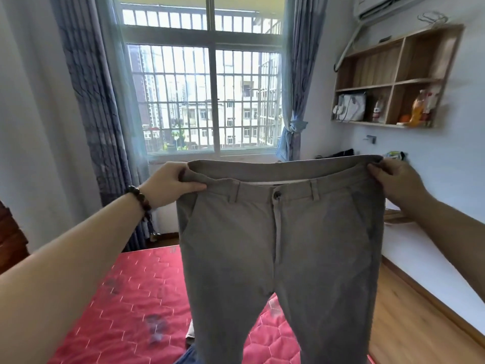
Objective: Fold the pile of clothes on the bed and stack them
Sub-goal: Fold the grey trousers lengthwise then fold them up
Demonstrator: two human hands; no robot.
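A pair of grey-brown trousers point(283, 245) hangs in the air in front of me, front side facing me, buttoned, legs dangling over the red quilted bed point(126, 306). My left hand point(170, 183) grips the left end of the waistband with fingers curled round it. My right hand point(396, 179) grips the right end the same way. The waistband is stretched flat between both hands. A bit of blue cloth point(187, 357) and a light garment point(191, 334) peek out behind the trouser legs at the bottom.
A barred window point(207, 95) with grey-blue curtains faces me. A wooden wall shelf point(393, 80) with bottles and a bag hangs at the right. Wooden floor point(409, 319) runs along the bed's right side. A dark wooden piece point(10, 237) stands at the left edge.
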